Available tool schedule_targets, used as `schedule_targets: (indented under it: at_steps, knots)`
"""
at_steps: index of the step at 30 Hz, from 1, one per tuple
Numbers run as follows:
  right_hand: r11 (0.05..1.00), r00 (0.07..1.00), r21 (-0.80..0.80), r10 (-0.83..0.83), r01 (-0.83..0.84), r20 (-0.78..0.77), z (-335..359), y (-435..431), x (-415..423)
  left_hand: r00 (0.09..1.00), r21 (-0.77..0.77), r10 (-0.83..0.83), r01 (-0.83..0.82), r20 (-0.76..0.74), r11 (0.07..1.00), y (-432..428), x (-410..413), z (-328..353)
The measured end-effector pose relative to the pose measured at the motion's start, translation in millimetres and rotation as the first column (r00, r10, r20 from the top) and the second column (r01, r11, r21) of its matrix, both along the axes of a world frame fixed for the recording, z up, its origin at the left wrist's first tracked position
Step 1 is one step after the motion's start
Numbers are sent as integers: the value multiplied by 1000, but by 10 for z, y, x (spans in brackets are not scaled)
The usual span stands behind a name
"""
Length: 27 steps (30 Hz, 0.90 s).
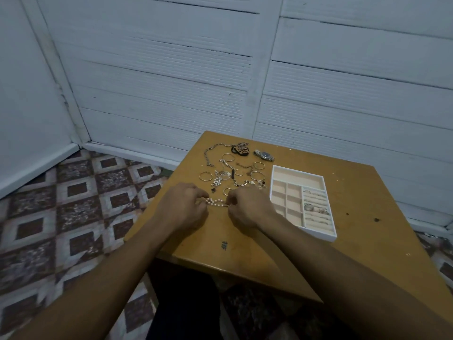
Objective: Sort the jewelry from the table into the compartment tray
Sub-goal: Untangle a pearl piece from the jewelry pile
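Grip: left hand (182, 207), right hand (247, 209) both pinch round-beaded pearl strand (215, 202) — over smooth wooden table (355, 217).

The compartment tray (316, 236) sits on the table (362, 192) toward its right side, with rings (315, 207) lodged in its right-hand column. Left of the tray, the loose jewelry (232, 168) is scattered over the far part of the table, and the watch (264, 155) lies just behind the tray's far left corner. In front of the scatter, a bead strand (215, 201) stretches between the left hand (182, 204) and the right hand (250, 207), which pinch its ends.
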State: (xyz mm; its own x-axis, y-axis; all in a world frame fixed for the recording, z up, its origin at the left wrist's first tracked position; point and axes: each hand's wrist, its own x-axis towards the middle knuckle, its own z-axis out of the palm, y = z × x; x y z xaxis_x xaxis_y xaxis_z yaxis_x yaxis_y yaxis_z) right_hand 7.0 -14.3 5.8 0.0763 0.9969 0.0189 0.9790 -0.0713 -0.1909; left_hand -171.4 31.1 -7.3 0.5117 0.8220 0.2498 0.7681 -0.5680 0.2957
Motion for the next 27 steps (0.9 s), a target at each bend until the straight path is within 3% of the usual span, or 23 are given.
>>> schedule_targets:
  at_steps: [3, 8, 17, 24, 27]
  knots:
    - [1000, 997, 21, 13, -15, 74, -64, 87, -84, 1000, -14, 11, -11, 13, 1000, 15, -33, -24]
    - [999, 1000, 37, 19, -20, 22, -168, 122, -152, 999, -33, 0, 1, 49, 999, 23, -63, -90]
    - [997, 993, -64, 44, -37, 109, -158, 164, -198, 994, -72, 24, -17, 106, 997, 23, -69, -122]
    - [994, 996, -89, 55, -61, -68, 160, 142, -88, 962, -155, 136, -100, 238, 983, -55, 23, -219]
    - [988, 973, -119, 74, -102, -219, 325, 114, -2, 930, -187, 173, -116, 324, 975, -111, 113, -195]
